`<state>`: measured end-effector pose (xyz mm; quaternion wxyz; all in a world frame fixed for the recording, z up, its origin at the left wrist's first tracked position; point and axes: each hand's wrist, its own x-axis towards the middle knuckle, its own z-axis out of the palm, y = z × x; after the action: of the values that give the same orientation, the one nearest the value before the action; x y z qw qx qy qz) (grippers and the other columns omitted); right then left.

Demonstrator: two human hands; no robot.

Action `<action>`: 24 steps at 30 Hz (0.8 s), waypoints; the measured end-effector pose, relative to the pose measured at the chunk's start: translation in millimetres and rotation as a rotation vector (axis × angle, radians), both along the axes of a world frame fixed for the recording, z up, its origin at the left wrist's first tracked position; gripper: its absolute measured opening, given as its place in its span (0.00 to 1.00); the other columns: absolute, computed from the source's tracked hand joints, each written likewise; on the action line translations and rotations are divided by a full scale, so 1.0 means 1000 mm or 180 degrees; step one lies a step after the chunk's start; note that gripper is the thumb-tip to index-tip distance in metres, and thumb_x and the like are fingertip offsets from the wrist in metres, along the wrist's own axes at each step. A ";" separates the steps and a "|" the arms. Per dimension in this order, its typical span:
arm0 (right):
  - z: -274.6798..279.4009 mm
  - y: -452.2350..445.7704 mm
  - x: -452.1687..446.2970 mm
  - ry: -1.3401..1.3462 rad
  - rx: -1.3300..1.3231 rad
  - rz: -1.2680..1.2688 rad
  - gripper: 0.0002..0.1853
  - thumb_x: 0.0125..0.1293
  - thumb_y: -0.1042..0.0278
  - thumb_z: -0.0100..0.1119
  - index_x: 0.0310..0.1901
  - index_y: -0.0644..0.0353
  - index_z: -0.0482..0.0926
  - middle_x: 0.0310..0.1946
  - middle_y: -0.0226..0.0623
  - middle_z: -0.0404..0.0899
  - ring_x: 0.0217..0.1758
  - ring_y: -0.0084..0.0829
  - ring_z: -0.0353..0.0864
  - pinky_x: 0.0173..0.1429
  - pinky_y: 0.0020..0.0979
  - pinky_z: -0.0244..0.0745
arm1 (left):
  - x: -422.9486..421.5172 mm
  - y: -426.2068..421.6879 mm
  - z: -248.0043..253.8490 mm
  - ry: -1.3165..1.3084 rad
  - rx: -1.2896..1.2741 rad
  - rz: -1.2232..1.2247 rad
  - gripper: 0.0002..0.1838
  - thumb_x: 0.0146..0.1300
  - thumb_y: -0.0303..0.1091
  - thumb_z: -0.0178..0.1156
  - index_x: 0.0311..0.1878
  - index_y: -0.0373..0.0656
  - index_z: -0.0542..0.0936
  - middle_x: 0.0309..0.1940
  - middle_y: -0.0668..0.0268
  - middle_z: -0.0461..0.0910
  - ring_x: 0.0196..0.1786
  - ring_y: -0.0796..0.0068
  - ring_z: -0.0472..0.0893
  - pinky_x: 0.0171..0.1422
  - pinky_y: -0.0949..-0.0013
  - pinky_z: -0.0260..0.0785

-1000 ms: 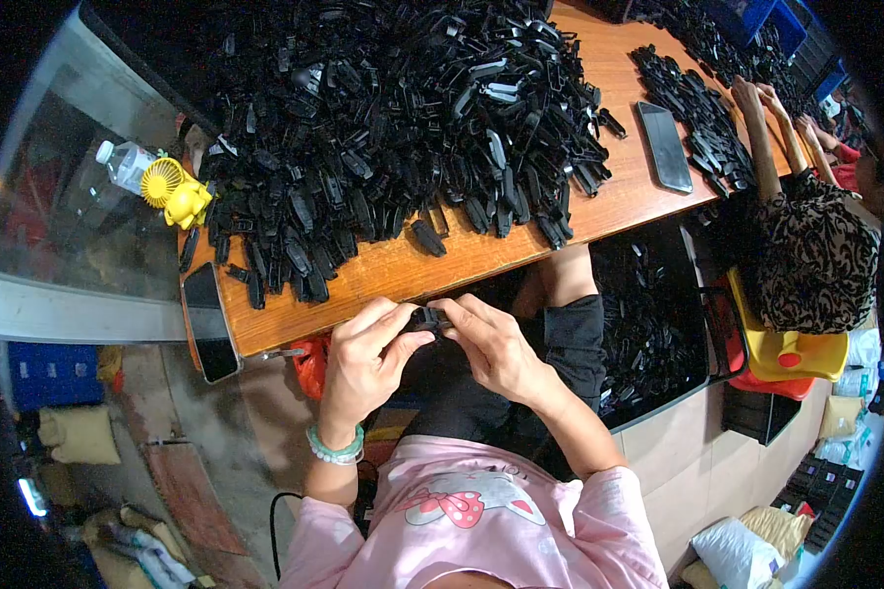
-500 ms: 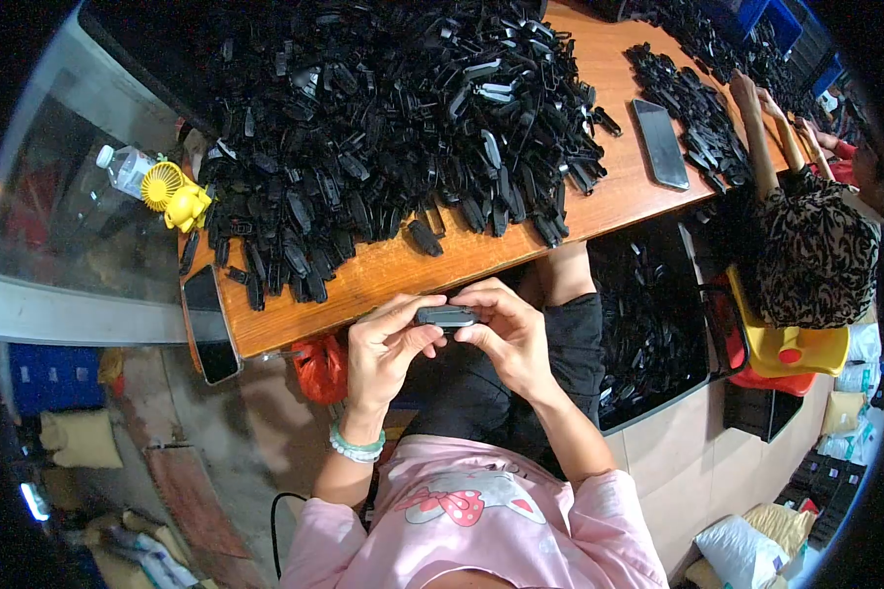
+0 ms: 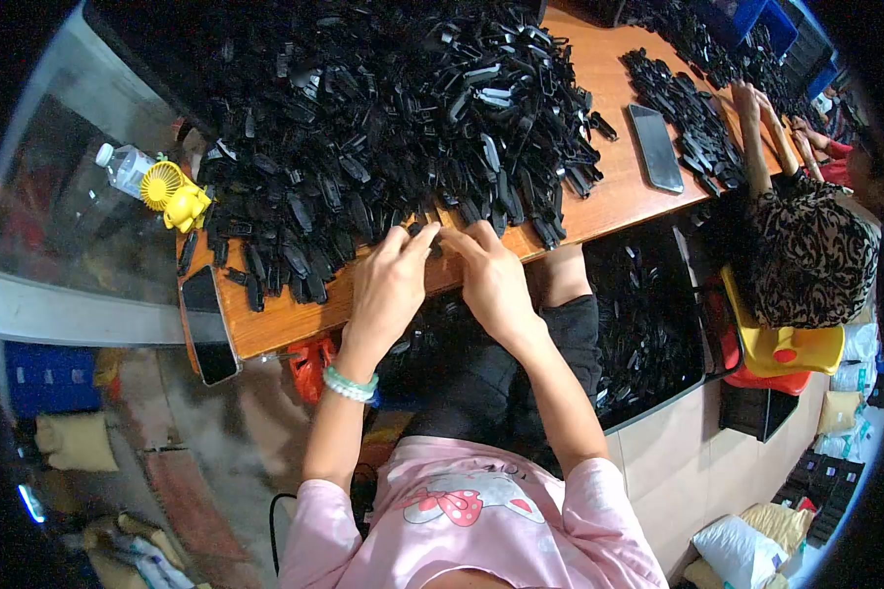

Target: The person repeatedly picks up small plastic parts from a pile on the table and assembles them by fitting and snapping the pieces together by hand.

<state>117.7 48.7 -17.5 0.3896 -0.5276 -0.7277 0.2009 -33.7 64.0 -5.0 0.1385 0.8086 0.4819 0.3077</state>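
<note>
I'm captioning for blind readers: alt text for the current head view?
A person in pink has the left-hand grip and right-hand grip close together over a wooden table, before a heap of black parts. Two phones and a yellow fan lie nearby; another person sits at right.

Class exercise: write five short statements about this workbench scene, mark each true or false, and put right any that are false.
1. The left hand and right hand are close together. True.
2. No bracelet is being worn. False: a pale green beaded bracelet circles the left wrist.
3. A phone lies between the large pile of black plastic parts and a smaller pile. True.
4. Nothing yellow appears on the left of the picture. False: a yellow handheld fan is there, beside a clear plastic bottle.
5. A co-worker in a patterned top is on the right of the picture. True.
</note>
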 end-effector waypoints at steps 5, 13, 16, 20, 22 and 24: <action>-0.007 0.013 -0.018 -0.0844 0.0053 -0.0608 0.07 0.60 0.72 0.55 0.39 0.63 0.77 0.34 0.44 0.72 0.30 0.47 0.79 0.32 0.42 0.75 | -0.009 -0.008 -0.002 0.0263 0.0201 0.0194 0.08 0.56 0.22 0.59 0.40 0.36 0.76 0.33 0.56 0.72 0.31 0.55 0.76 0.36 0.58 0.70; -0.010 -0.004 -0.013 -0.0550 0.0370 -0.0861 0.07 0.55 0.76 0.62 0.36 0.65 0.77 0.39 0.43 0.74 0.32 0.43 0.80 0.34 0.38 0.76 | -0.024 -0.035 -0.010 -0.2327 -0.1311 0.0612 0.09 0.64 0.23 0.54 0.46 0.36 0.69 0.31 0.63 0.76 0.28 0.76 0.77 0.30 0.74 0.70; 0.002 -0.017 -0.010 0.0761 -0.0268 -0.0639 0.11 0.54 0.81 0.62 0.41 0.66 0.76 0.37 0.43 0.75 0.35 0.39 0.81 0.37 0.35 0.78 | -0.036 -0.045 -0.001 -0.2880 -0.2357 0.0063 0.18 0.63 0.23 0.56 0.55 0.38 0.66 0.30 0.68 0.74 0.25 0.89 0.71 0.26 0.84 0.63; 0.016 -0.035 -0.003 0.2865 -0.1212 0.0072 0.18 0.55 0.84 0.61 0.49 0.66 0.74 0.40 0.38 0.77 0.45 0.28 0.79 0.47 0.29 0.77 | -0.029 -0.060 0.006 -0.2849 -0.2781 -0.0363 0.21 0.59 0.21 0.60 0.57 0.37 0.69 0.27 0.68 0.74 0.25 0.88 0.71 0.25 0.83 0.62; 0.013 -0.042 0.002 0.2907 -0.0783 0.0641 0.18 0.56 0.82 0.62 0.49 0.67 0.73 0.43 0.35 0.75 0.48 0.26 0.76 0.51 0.27 0.75 | -0.028 -0.064 0.008 -0.2811 -0.2887 -0.0179 0.20 0.59 0.20 0.60 0.55 0.36 0.72 0.26 0.69 0.74 0.26 0.87 0.72 0.25 0.82 0.62; 0.017 -0.049 0.005 0.3220 -0.1148 0.0733 0.17 0.56 0.82 0.62 0.49 0.67 0.73 0.43 0.35 0.75 0.48 0.26 0.76 0.52 0.27 0.74 | -0.023 -0.068 0.013 -0.2165 -0.2282 0.0043 0.16 0.58 0.22 0.62 0.51 0.35 0.77 0.24 0.68 0.74 0.26 0.84 0.72 0.25 0.81 0.62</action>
<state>122.9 -0.5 -0.7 0.5698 -0.3406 -0.4566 0.5923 -57.1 -3.9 8.1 0.5554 0.5606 0.4902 0.3700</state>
